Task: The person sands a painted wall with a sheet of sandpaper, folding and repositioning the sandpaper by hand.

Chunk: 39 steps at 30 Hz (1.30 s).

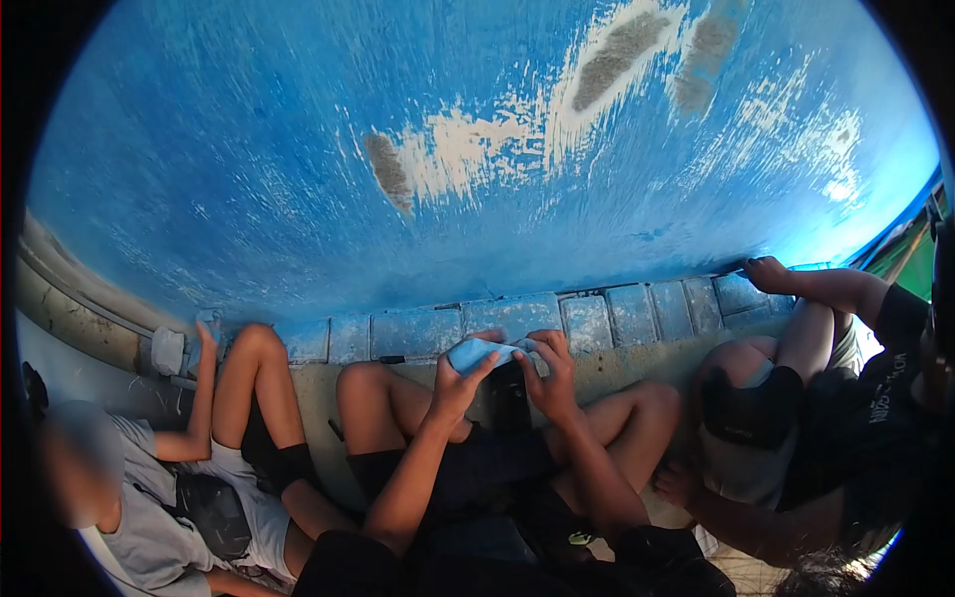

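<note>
A light blue folded sheet (470, 355) is held up between my two hands, above my lap. My left hand (456, 386) grips its left part, with the thumb along the front. At its right end, the fingers of my right hand (551, 370) pinch the sheet. Whether it is paper or cloth I cannot make out. Just below the hands, between my bent legs, is a dark object (508, 398) of unclear kind.
A blue wall (298, 169) with scraped white and grey patches rises ahead. Blue-stained bricks (418, 333) run along its foot, with a small black object (392, 359). People sit on both sides; a left co-worker's hand (206, 335) and a right co-worker's hand (768, 276) are at the wall.
</note>
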Available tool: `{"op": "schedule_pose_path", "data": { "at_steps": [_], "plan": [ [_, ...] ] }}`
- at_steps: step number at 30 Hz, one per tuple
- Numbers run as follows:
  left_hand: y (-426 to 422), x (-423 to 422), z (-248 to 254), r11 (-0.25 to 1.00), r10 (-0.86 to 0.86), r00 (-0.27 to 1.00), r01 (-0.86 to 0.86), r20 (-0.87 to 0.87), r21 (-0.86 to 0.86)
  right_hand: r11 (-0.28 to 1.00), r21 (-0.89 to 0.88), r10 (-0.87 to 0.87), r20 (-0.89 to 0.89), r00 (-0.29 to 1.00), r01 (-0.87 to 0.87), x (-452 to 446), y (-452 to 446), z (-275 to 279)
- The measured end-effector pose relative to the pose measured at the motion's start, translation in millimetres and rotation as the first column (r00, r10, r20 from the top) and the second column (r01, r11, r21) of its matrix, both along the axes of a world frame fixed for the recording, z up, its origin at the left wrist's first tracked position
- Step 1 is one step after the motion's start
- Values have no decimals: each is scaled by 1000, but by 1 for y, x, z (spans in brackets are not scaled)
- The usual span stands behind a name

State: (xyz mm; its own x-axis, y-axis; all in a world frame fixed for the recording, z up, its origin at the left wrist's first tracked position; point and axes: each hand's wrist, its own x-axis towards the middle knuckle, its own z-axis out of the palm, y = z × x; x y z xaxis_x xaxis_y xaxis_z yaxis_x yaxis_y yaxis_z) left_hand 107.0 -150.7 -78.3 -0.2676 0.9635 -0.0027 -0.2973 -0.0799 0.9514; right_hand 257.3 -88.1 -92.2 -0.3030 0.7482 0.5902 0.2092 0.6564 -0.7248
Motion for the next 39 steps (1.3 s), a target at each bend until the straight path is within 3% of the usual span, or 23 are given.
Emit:
{"op": "schedule_pose_path", "data": {
  "at_steps": [1, 3, 6, 9, 13, 22, 29, 31, 39],
  "plan": [
    [-2, 2, -4, 1000, -2, 1000, 2, -1, -1, 1000, -27, -2, -18, 1000, 1, 0, -2, 0],
    [-4, 4, -13, 975, 206, 974, -196, 92, -109, 999, -52, -14, -51, 999, 11, -1, -5, 2],
    [3, 3, 3, 996, 83, 974, -86, 212, 7, 997, -65, -37, -75, 996, 32, 0, -8, 5],
    [6, 1, 11, 996, 88, 991, -87, 97, -10, 997, -41, -61, -60, 996, 58, -3, -2, 9],
    [7, 12, 23, 988, 154, 985, -155, 72, 3, 996, -32, -84, -36, 996, 83, -2, -4, 7],
    [15, 6, -2, 984, 179, 981, -179, -80, 12, 988, -77, -133, -17, 991, 131, -3, -3, 6],
    [17, 9, -10, 983, 185, 980, -186, -75, -7, 994, -53, -92, 9, 996, 92, -3, -1, 2],
    [19, 17, -12, 964, 266, 964, -266, 27, 16, 994, -73, -76, 25, 997, 78, -3, -1, -1],
    [22, 34, -17, 936, 351, 934, -347, -72, 53, 990, -18, -137, 56, 989, 138, -3, -1, -5]
  ]
}}
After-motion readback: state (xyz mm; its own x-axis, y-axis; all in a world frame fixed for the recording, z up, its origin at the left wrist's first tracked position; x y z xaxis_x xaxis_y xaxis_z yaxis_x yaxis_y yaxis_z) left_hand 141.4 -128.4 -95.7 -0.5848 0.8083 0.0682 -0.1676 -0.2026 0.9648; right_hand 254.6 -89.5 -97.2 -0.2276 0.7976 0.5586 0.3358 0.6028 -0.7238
